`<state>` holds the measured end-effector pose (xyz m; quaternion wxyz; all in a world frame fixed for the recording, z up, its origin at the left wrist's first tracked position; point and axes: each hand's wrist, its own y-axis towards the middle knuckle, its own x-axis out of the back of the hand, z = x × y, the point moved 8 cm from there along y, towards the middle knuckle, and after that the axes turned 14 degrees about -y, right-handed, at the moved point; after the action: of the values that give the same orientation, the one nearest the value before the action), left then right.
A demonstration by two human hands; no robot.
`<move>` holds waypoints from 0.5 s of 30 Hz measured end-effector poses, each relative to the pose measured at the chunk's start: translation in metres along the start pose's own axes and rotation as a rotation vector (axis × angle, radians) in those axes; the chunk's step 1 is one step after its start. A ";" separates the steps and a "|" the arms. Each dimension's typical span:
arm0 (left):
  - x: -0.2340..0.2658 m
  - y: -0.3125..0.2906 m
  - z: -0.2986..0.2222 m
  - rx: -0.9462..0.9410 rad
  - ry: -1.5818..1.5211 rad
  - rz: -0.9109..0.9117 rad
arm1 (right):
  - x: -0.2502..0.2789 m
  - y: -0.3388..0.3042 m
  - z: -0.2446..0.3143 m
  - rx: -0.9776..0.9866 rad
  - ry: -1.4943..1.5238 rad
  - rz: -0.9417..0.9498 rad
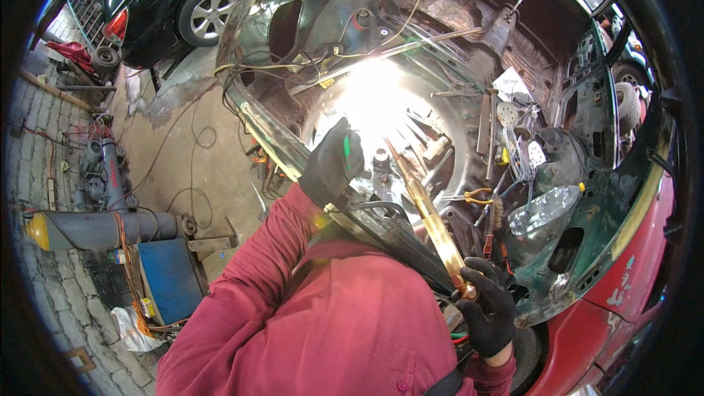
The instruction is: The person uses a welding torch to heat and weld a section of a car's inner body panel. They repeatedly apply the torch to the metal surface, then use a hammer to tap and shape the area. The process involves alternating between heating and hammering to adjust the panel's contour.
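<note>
My right hand [487, 308], in a dark glove, grips the lower end of a brass-coloured gas torch [434, 229]. Its thin copper tube points up and left toward a white glare [374, 95] whose source I cannot make out. Near the tube's tip, my gloved left hand [331, 165] is closed, and a small green object [347, 148] shows at its fingers. Beneath both hands lies the round well [463, 169] of a stripped car body, with several tools in it, among them a hammer [435, 149].
Pliers with yellow handles [477, 196], a wire brush [498, 214] and a clear plastic bottle [546, 209] lie on the right. Cables [293, 67] cross the far bodywork. A grey gas cylinder [110, 230] and a blue box [170, 279] are at left; a black car [158, 11] stands behind.
</note>
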<state>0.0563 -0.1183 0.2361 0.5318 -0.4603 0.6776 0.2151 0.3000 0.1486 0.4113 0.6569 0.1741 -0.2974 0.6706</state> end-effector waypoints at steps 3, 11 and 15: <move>-0.006 -0.004 0.002 0.011 0.014 -0.085 | -0.003 0.001 0.000 0.018 0.026 -0.004; 0.010 -0.019 0.014 0.010 0.370 -0.070 | -0.007 0.012 0.005 0.001 -0.115 -0.042; 0.044 -0.009 0.036 -0.050 0.313 -0.295 | -0.008 0.016 0.005 0.060 -0.144 -0.034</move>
<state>0.0822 -0.1120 0.1849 0.4345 -0.5950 0.6717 0.0776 0.2839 0.1397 0.4074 0.6395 0.2466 -0.3205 0.6538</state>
